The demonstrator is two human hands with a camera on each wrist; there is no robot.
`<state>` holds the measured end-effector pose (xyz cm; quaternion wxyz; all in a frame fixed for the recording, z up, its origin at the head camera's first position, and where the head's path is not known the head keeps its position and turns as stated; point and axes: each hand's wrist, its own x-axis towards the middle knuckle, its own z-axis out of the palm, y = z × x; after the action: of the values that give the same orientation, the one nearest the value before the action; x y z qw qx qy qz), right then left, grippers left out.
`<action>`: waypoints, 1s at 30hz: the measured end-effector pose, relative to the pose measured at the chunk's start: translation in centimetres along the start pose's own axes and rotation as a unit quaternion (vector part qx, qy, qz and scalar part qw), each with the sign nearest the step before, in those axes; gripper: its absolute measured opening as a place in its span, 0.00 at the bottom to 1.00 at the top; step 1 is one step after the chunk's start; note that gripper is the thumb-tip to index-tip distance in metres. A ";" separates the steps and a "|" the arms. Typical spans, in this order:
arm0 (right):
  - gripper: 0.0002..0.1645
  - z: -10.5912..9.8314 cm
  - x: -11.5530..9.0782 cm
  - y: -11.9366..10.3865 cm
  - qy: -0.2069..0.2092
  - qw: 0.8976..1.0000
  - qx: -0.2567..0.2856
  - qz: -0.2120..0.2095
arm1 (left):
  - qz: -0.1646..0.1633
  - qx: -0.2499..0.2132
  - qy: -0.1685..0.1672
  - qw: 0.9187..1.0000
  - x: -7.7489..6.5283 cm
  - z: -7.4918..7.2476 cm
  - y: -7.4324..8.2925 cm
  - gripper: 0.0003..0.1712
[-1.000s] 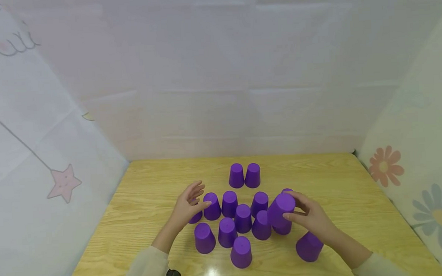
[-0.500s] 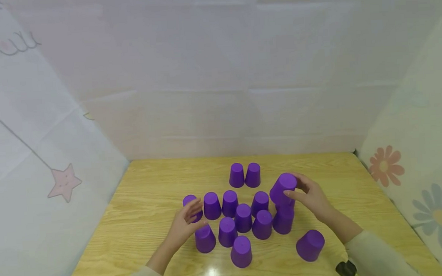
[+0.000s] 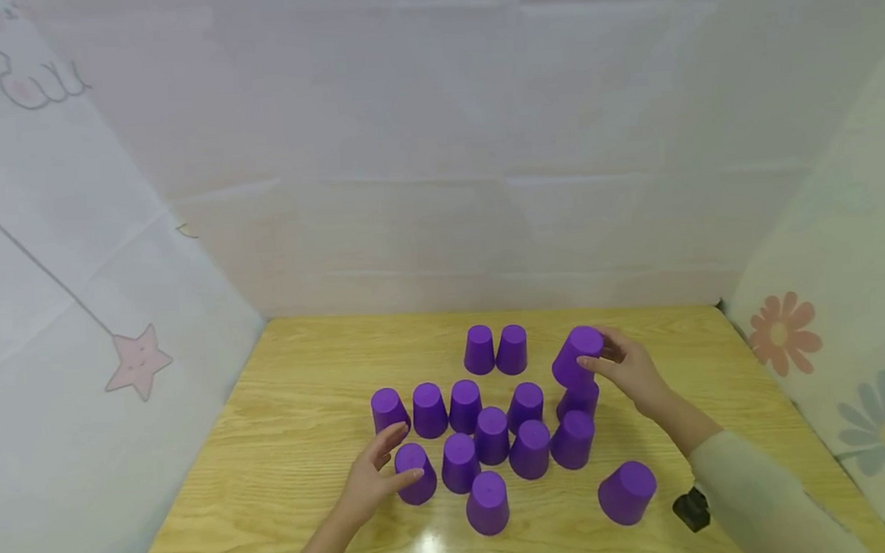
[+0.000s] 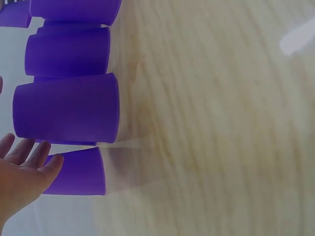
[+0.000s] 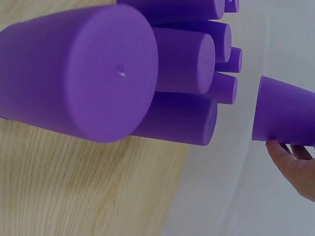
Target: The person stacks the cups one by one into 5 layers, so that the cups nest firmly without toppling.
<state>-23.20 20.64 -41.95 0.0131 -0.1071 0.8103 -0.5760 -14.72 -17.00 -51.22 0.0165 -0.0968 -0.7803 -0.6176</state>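
Observation:
A purple plastic cup [image 3: 576,358], bottom up and slightly tilted, is held in the air by my right hand [image 3: 631,375] between thumb and fingers. In the right wrist view that cup [image 5: 286,112] shows at the right edge, fingertips on its side. Beneath it in the head view stands another upside-down cup [image 3: 578,400]. My left hand [image 3: 371,483] is at the left of the group, beside a front-left cup [image 3: 415,476], with loosely spread fingers and nothing gripped. The left wrist view shows the left hand [image 4: 24,174] close to the cups; contact is unclear.
Several more upside-down purple cups stand mid-table, including one at the front [image 3: 488,505]. Two cups [image 3: 480,351] stand farther back, and one [image 3: 627,493] sits apart at the right. The wooden table [image 3: 285,427] ends against white cloth walls [image 3: 440,226].
My right hand has lifted its cup and carried it away from me, toward the back of the table. The left hand has drawn back toward me, beside the front-left cup.

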 end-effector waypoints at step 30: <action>0.37 0.0 5.9 3.8 -0.005 0.997 0.044 0.057 | -0.008 -0.020 0.036 0.999 -1.2 1.3 -2.3 0.32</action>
<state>-29.60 20.69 -44.94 0.0543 -0.0629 0.7891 -0.6087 -13.84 -16.37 -53.97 0.0374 -0.0687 -0.7677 -0.6361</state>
